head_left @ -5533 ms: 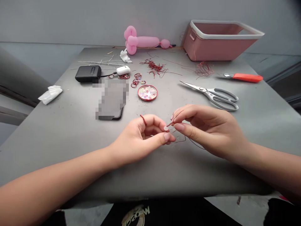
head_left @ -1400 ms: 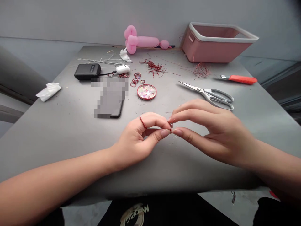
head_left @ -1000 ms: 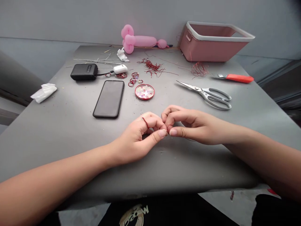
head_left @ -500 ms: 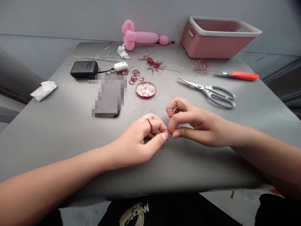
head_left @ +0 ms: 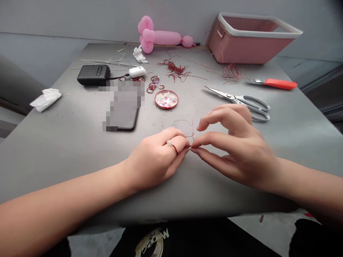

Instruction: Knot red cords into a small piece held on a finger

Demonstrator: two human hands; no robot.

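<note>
Thin red cord point(head_left: 192, 133) with a small knot and loose ends rises between my fingertips. My left hand point(head_left: 162, 153) is closed, pinching the cord at its thumb and forefinger, and a red cord ring with a pale bead point(head_left: 169, 143) sits on one of its fingers. From the right, my right hand point(head_left: 235, 146) pinches the same cord with thumb and forefinger, its other fingers raised and bent. Both pinches nearly touch. Beyond them lies a round red-rimmed dish of beads point(head_left: 166, 99). Grey-handled scissors point(head_left: 235, 99) lie partly behind my right hand.
Further back are a phone point(head_left: 124, 109), a black power bank point(head_left: 93, 75), a white earphone case point(head_left: 137, 72), small cord rings point(head_left: 152, 87) and red cord scraps point(head_left: 177, 68). A pink balloon point(head_left: 167, 38), a pink bin point(head_left: 249, 46), a red-handled cutter point(head_left: 280, 84) and crumpled tissue point(head_left: 46, 99) stand around.
My right hand has turned and lifted its outer fingers, now overlapping the scissors' handles. My left hand has rolled over, showing its back. The knotted cord now shows above the fingertips.
</note>
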